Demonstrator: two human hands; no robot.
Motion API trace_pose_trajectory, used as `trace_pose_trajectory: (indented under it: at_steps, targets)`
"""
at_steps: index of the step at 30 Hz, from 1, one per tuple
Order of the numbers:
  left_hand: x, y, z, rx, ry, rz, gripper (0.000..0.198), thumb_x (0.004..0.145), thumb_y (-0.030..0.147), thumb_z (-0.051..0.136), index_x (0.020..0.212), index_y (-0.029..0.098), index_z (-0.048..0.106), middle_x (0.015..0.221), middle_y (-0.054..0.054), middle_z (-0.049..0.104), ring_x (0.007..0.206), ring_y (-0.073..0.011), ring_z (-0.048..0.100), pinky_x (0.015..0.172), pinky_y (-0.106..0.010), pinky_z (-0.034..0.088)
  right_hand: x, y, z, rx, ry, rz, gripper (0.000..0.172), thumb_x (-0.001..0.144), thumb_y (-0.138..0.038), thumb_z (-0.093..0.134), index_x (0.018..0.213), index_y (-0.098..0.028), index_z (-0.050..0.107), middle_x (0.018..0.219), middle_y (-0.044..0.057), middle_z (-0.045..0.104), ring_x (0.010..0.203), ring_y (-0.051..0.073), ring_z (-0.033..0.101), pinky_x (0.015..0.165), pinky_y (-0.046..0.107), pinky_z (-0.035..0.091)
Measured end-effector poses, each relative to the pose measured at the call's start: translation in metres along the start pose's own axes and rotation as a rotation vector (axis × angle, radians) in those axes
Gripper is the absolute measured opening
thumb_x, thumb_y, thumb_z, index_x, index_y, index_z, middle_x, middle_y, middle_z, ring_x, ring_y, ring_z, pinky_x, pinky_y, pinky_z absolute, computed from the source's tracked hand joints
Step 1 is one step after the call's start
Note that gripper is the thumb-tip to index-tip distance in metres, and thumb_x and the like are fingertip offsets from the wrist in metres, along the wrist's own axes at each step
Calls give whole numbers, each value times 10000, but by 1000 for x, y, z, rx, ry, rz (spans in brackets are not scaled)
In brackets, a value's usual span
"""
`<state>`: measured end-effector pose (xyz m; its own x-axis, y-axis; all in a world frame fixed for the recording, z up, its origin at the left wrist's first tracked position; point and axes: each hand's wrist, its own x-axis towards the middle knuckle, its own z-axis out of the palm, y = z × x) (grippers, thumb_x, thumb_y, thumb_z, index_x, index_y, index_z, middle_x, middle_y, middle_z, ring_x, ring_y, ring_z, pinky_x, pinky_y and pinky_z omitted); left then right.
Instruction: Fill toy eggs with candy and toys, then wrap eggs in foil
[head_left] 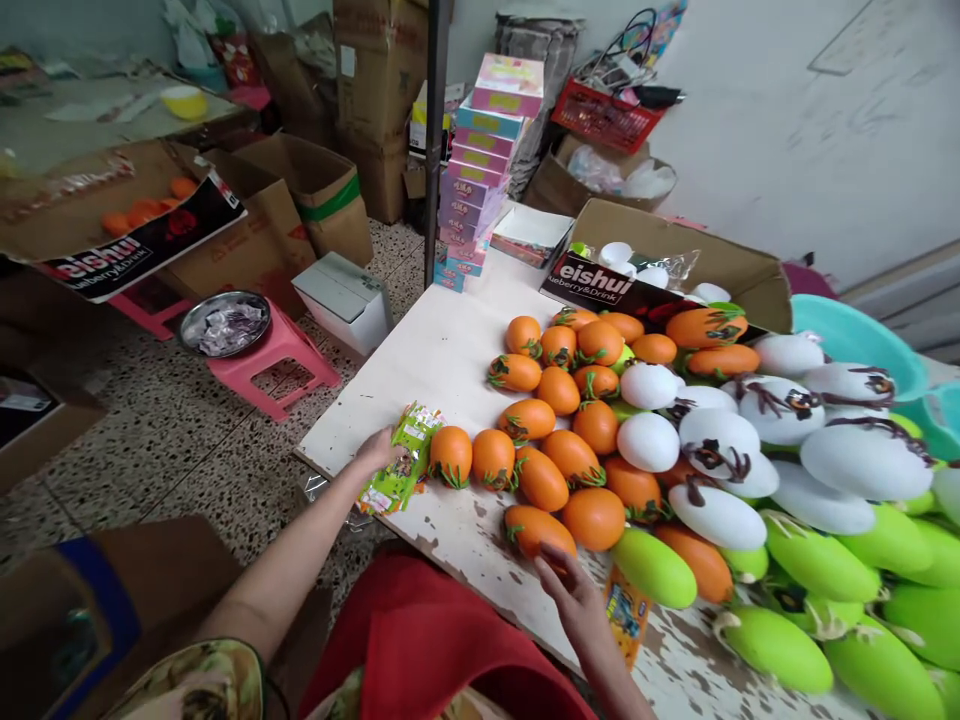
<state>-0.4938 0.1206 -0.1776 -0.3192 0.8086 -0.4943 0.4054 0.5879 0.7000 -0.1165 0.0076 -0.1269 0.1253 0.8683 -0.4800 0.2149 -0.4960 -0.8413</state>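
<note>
L hand, forearm stretched fwd, is on the green pkts, can't tell if clamped or just resting; tiny print on them illegible. R hand reaches in, back up, fingers loosely apart, tips at near edge of an orange egg-shaped item, w/ an orange pkt just to its right. Well beyond R hand, carton reads "eishui" & "ueberry&Drink"; 2nd box, far left of L hand, shows same.
</note>
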Motion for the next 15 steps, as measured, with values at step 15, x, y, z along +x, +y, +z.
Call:
trace_pose_trajectory:
  at_steps: [15]
  targets:
    - [-6, -28, -1, 306, 216, -81, 195, 864, 337, 623, 944, 177, 701, 997, -114, 743, 918, -228, 666, 718, -265, 417, 9, -10, 16, 47, -83, -43, 533, 502, -622, 841, 855, -232, 753, 961, 115, 760, 903, 353, 681, 836, 490, 550]
